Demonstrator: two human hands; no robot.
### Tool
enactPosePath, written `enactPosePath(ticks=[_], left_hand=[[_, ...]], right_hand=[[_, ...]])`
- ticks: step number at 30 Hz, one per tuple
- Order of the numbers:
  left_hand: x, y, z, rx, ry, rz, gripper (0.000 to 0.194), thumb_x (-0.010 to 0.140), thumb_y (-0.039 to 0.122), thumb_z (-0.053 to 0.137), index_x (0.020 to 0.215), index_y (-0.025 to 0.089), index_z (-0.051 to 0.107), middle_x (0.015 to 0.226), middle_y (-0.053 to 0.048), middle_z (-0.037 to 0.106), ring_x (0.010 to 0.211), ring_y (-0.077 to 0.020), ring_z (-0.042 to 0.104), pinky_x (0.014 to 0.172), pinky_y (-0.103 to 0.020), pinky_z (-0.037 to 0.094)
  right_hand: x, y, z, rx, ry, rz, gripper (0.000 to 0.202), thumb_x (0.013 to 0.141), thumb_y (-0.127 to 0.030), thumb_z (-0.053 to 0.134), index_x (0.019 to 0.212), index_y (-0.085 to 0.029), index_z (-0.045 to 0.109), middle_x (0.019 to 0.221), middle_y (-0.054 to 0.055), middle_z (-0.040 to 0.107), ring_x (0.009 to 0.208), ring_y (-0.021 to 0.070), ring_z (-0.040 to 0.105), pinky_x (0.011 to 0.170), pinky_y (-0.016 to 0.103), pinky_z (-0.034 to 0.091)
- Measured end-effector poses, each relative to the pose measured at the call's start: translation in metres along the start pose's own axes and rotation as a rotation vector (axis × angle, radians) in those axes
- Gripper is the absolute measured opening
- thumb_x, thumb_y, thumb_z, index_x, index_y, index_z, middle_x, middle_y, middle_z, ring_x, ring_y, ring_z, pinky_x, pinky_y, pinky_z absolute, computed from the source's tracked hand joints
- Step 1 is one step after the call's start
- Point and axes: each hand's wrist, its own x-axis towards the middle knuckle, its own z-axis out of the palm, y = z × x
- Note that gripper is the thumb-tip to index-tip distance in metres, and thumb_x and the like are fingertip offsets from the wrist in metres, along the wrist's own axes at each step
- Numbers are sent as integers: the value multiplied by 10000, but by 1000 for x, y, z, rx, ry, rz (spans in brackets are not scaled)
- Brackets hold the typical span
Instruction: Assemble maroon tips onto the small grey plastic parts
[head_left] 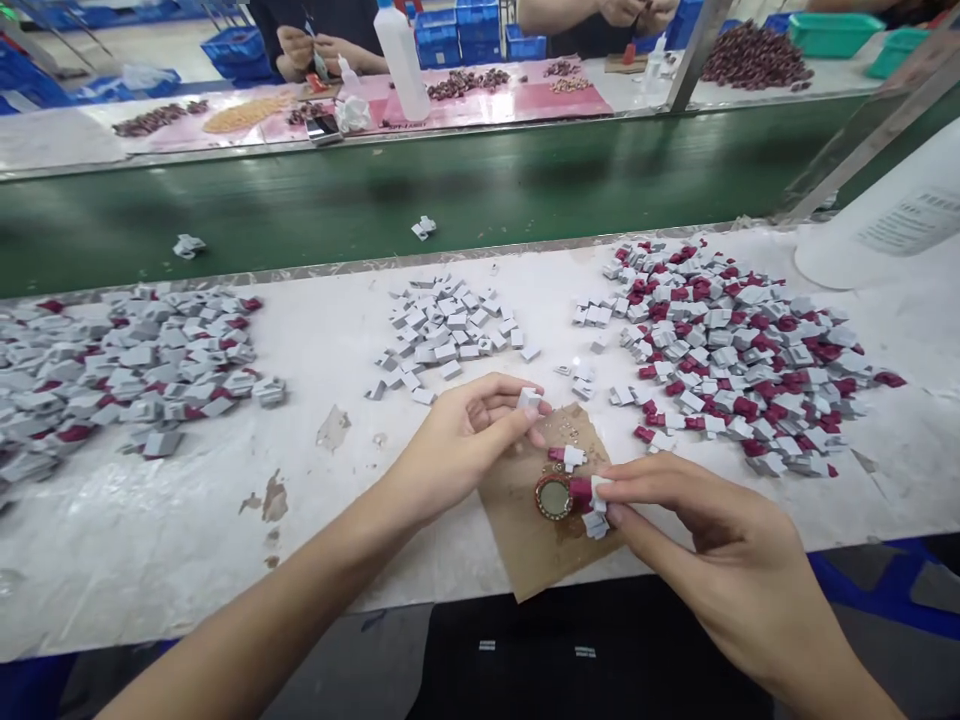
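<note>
My left hand (487, 420) pinches a small grey plastic block (529, 398) between thumb and fingers, above a piece of brown cardboard (517, 550). In my right hand (690, 530) is a grey-and-maroon plastic part (581, 490), gripped by thumb and forefinger. Its maroon end is at the rim of a bottle cap (554, 498) that lies on the cardboard; whether it touches, I cannot tell. Another grey-and-maroon part (568, 457) rests behind the cap. One more grey piece (595, 525) is just below my right fingertips.
Small grey blocks (450, 325) are heaped in the middle. Piles of grey-and-maroon parts lie at right (750, 350) and left (150, 350). A large white bottle (885, 215) leans in at right. Beyond runs a green belt (300, 215) with loose parts; people work across it.
</note>
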Motion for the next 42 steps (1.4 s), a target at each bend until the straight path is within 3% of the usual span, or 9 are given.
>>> enactPosePath(ticks=[5, 11, 23, 28, 32, 38, 42], left_hand=[[-3, -1, 0, 107, 25, 80, 164, 1041, 374, 728, 1152, 262, 771, 985, -43, 834, 1007, -257, 802, 968, -424, 627], [-1, -8, 1, 43, -23, 56, 248, 1026, 389, 760, 1213, 230, 729, 983, -48, 822, 983, -246, 805, 967, -413, 631], [3, -4, 3, 41, -4, 45, 214, 973, 372, 799, 1124, 248, 713, 1052, -65, 828, 1008, -271, 821, 1002, -459, 642], [1, 4, 6, -22, -5, 53, 212, 959, 377, 822, 1109, 259, 731, 1064, -61, 837, 1057, -287, 826, 997, -456, 652], [1, 15, 17, -174, -97, 64, 224, 961, 359, 839, 1127, 249, 735, 1043, -68, 846, 1006, -276, 835, 928, -434, 683], [5, 26, 37, -296, -153, 115, 220, 941, 281, 870, 1114, 226, 745, 1117, -78, 868, 1103, -280, 835, 947, -401, 687], [7, 27, 41, -316, -157, 149, 203, 959, 253, 862, 1129, 217, 756, 1121, -71, 874, 1091, -261, 845, 924, -353, 696]], right_hand=[[-4, 2, 6, -42, -35, -49, 254, 987, -188, 809, 1092, -391, 919, 1082, 37, 899, 969, 285, 881, 805, 381, 761], [-5, 5, 7, -67, -40, -47, 238, 994, -194, 802, 1082, -385, 913, 1084, 26, 902, 979, 276, 888, 829, 364, 763], [-1, -3, 7, -80, -58, -46, 255, 1000, -203, 804, 1087, -417, 911, 1081, 38, 882, 941, 288, 871, 726, 368, 749], [2, 1, -5, 44, 24, 17, 185, 965, -247, 878, 1033, -411, 928, 1052, 36, 897, 980, 288, 865, 832, 383, 754], [13, 8, -11, 321, 129, 123, 121, 923, -357, 948, 1014, -433, 925, 1042, -11, 905, 989, 241, 877, 880, 332, 747], [29, 11, -10, 574, 153, 200, 114, 919, -398, 935, 1005, -467, 903, 1115, -51, 916, 1154, 281, 865, 1146, 540, 657], [30, 12, -12, 593, 178, 192, 110, 920, -373, 938, 1003, -437, 903, 1088, -62, 917, 1086, 228, 872, 1100, 436, 679]])
